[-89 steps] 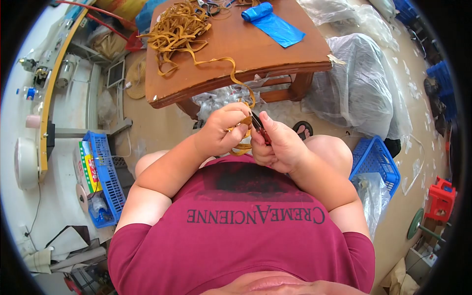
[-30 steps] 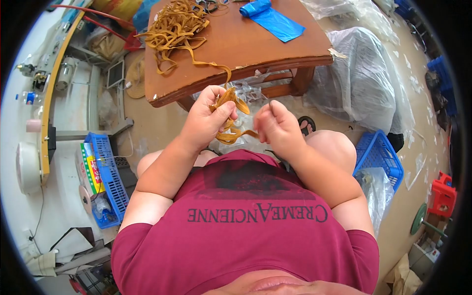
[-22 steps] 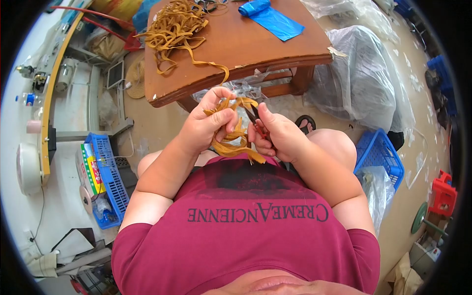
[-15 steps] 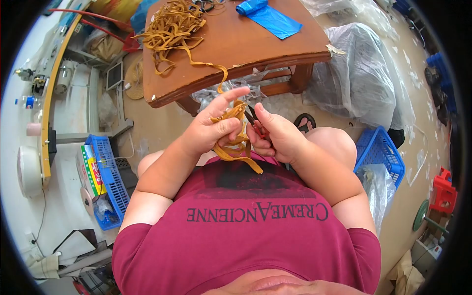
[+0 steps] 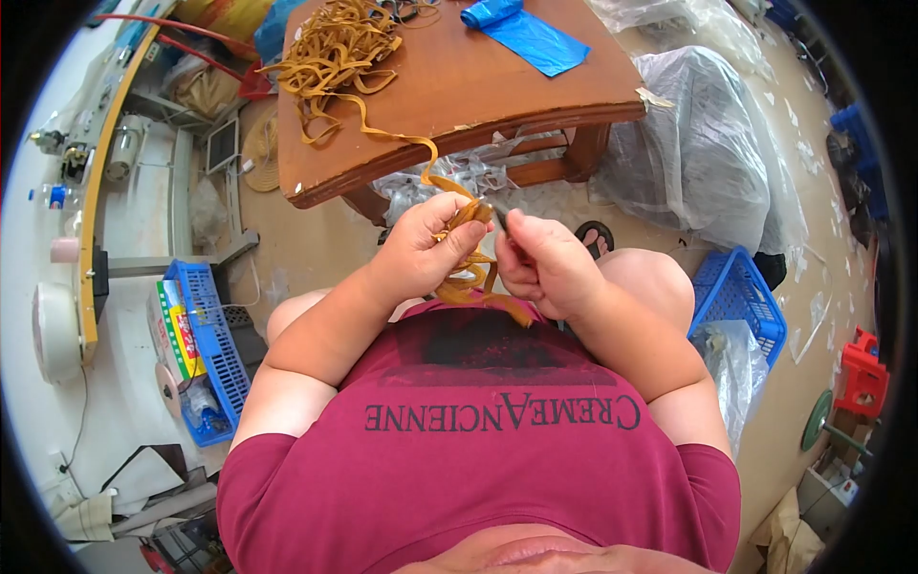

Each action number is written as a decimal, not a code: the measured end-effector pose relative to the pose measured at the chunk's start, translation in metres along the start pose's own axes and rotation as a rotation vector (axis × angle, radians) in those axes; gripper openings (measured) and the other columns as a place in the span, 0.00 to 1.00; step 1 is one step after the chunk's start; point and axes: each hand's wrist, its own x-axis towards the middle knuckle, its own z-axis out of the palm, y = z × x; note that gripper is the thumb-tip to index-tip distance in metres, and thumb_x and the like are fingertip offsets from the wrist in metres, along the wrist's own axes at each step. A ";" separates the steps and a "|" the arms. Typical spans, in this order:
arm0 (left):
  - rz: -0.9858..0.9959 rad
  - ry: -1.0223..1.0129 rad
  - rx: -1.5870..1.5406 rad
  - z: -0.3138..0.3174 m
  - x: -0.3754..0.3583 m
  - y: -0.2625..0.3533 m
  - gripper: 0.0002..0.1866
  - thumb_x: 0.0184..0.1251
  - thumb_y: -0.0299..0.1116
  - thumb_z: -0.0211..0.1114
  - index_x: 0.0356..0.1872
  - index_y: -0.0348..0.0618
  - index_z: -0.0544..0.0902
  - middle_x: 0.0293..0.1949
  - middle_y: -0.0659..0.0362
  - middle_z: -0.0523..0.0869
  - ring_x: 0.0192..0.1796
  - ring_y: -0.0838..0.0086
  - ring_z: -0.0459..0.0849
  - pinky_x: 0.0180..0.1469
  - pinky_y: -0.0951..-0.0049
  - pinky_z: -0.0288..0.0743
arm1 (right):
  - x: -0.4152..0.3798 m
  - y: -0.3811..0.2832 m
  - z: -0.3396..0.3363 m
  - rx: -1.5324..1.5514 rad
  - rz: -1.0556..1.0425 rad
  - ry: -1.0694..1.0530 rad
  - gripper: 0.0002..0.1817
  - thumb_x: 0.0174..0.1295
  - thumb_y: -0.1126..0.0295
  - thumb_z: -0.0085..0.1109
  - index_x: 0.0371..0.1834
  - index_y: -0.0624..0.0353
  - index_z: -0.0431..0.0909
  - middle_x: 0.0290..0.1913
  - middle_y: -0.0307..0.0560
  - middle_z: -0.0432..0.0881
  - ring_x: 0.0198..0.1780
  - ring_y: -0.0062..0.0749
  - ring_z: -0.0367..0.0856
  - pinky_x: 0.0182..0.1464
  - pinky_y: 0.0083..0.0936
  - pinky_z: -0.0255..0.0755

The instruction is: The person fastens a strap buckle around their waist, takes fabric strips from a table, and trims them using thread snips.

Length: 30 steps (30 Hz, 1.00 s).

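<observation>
My left hand (image 5: 427, 247) is closed around a folded bunch of mustard-yellow fabric strip (image 5: 469, 273), thumb pressed on top, with loops hanging below toward the shirt. From that bunch the strip runs up over the table edge to a tangled pile of the same strip (image 5: 335, 48). Just to the right, my right hand (image 5: 547, 260) is closed on small snips (image 5: 500, 219). Their dark tip shows right beside the top end of the bunch, while the fingers hide the handles.
The brown wooden table (image 5: 497, 91) ahead carries a blue plastic roll (image 5: 531, 38). Blue baskets stand at the left (image 5: 215, 349) and right (image 5: 741, 297). A plastic-covered heap (image 5: 688, 143) sits beyond the right knee. At far left is a yellow-edged machine table (image 5: 100, 220).
My left fingers have closed down over the bunch, and the strip's end has shifted right. My right fingers have curled round the snips, whose red handles showed before.
</observation>
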 end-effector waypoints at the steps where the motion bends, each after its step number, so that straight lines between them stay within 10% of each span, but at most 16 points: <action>1: -0.006 0.029 0.007 0.000 -0.001 -0.002 0.10 0.70 0.36 0.58 0.39 0.38 0.77 0.25 0.65 0.76 0.28 0.84 0.72 0.31 0.81 0.67 | -0.001 0.000 0.000 0.060 -0.013 -0.010 0.27 0.70 0.45 0.38 0.23 0.56 0.67 0.14 0.34 0.57 0.14 0.19 0.51 0.17 0.17 0.47; 5: 0.106 0.038 0.078 0.000 -0.004 -0.007 0.09 0.69 0.34 0.60 0.38 0.37 0.78 0.27 0.63 0.78 0.31 0.78 0.76 0.35 0.76 0.70 | 0.004 -0.011 -0.006 0.182 -0.246 0.045 0.28 0.69 0.42 0.39 0.21 0.53 0.64 0.15 0.36 0.60 0.12 0.21 0.52 0.16 0.19 0.47; 9: 0.278 -0.158 0.309 0.004 -0.008 0.002 0.07 0.64 0.31 0.62 0.38 0.39 0.78 0.31 0.57 0.81 0.33 0.67 0.82 0.37 0.69 0.74 | 0.025 0.003 -0.014 0.050 -0.047 0.361 0.28 0.66 0.39 0.44 0.22 0.52 0.68 0.17 0.38 0.70 0.11 0.19 0.58 0.13 0.18 0.48; 13: 0.488 -0.308 0.539 0.015 0.000 0.008 0.07 0.57 0.28 0.66 0.36 0.44 0.78 0.31 0.54 0.81 0.33 0.55 0.80 0.37 0.62 0.75 | 0.028 0.016 -0.018 0.069 0.059 0.185 0.16 0.61 0.59 0.62 0.24 0.53 0.67 0.31 0.44 0.80 0.27 0.22 0.78 0.32 0.23 0.73; 19: 0.357 -0.430 0.601 0.009 -0.003 -0.003 0.08 0.58 0.26 0.65 0.39 0.42 0.79 0.31 0.55 0.82 0.36 0.61 0.82 0.37 0.65 0.74 | 0.021 0.003 -0.012 -0.061 -0.178 0.181 0.16 0.54 0.78 0.63 0.23 0.53 0.63 0.32 0.47 0.79 0.26 0.20 0.74 0.26 0.17 0.66; 26: -0.053 0.198 -0.542 -0.009 -0.003 -0.021 0.13 0.73 0.34 0.53 0.53 0.40 0.72 0.25 0.66 0.72 0.29 0.75 0.77 0.34 0.75 0.72 | 0.027 0.003 -0.017 -0.421 -0.635 0.496 0.19 0.54 0.81 0.65 0.21 0.54 0.61 0.24 0.35 0.70 0.23 0.15 0.68 0.24 0.18 0.63; 30: -0.323 0.309 -0.829 -0.009 0.008 -0.028 0.13 0.67 0.39 0.63 0.42 0.44 0.70 0.22 0.68 0.66 0.22 0.83 0.67 0.25 0.82 0.64 | 0.029 0.023 -0.016 -0.982 -0.737 0.398 0.13 0.53 0.80 0.64 0.25 0.59 0.66 0.24 0.40 0.72 0.24 0.26 0.73 0.26 0.24 0.67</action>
